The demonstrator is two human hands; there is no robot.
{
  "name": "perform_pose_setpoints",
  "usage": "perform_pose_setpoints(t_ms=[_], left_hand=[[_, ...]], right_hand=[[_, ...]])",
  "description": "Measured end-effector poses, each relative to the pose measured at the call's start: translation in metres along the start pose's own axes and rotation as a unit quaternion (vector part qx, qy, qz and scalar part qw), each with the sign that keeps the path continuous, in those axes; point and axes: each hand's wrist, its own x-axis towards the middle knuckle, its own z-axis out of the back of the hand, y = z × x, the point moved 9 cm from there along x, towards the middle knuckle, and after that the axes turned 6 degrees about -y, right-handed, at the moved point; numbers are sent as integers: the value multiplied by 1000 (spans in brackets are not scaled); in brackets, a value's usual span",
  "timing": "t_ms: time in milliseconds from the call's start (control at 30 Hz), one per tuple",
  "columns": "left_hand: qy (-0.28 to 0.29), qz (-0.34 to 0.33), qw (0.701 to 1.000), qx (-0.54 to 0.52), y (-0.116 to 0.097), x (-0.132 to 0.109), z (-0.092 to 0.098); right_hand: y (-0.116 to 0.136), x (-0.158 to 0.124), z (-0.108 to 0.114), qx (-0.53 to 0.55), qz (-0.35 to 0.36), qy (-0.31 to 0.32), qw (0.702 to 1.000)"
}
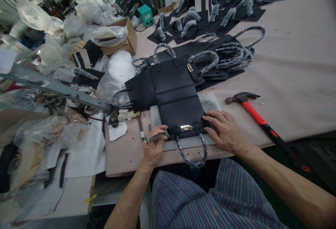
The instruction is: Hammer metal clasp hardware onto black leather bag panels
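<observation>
A black leather bag panel point(178, 96) lies spread on the table, its near end over a pale slab point(210, 101). On that end sit a gold clasp point(186, 128) and a plastic-wrapped handle point(193, 160) that hangs past the table's edge. My left hand point(154, 148) is closed round a small metal tool point(155, 138) at the panel's near left corner. Spread over the panel's right edge, my right hand point(225, 131) rests with its fingers apart, thumb and fingertips touching the leather.
A claw hammer point(258, 117) with a red and black handle lies at the right. More black panels point(217, 71) with wrapped handles are stacked behind. A metal bar point(57, 85), plastic bags point(89, 8) and a cardboard box point(128, 35) crowd the left side.
</observation>
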Motion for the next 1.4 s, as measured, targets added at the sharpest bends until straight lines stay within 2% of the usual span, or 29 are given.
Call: perform_pose_setpoints(t_ms=[267, 567, 767, 900, 967, 1033, 1067, 1133, 1200, 1267, 1300, 1333, 1400], left_hand=[[39, 2, 999, 11, 0, 9, -6], [60, -59, 995, 51, -6, 15, -15], [75, -74, 991, 84, -12, 22, -26], [89, -53, 988, 110, -12, 25, -29], [95, -42, 988, 117, -12, 26, -30], [103, -31, 987, 121, -11, 25, -31], [109, -24, 986, 123, -11, 25, -32], [118, -9, 985, 128, -11, 25, -34], [122, 2, 984, 131, -11, 25, -35], [125, 9, 983, 132, -12, 25, -36], [127, 10, 983, 131, -12, 25, -36], [127, 12, 983, 131, -12, 25, -36], [126, 12, 984, 127, -12, 24, -36]], right_hand=[[-3, 0, -1, -1, -5, 7, 1000], [0, 0, 1, -4, -1, 1, 1000], [-1, -1, 0, 16, 3, -8, 1000], [-13, -1, 14, 60, -10, -35, 998], [-36, -5, 38, 16, -49, -81, 995], [-69, -13, 65, -72, -115, -104, 985], [-88, -18, 75, -112, -160, -87, 977], [-128, -33, 81, -153, -276, 15, 949], [-153, -50, 79, -151, -369, 116, 909], [-157, -55, 78, -147, -406, 154, 889], [-156, -56, 78, -115, -429, 145, 884], [-153, -57, 76, -55, -462, 130, 876], [-141, -63, 66, 114, -538, 103, 829]])
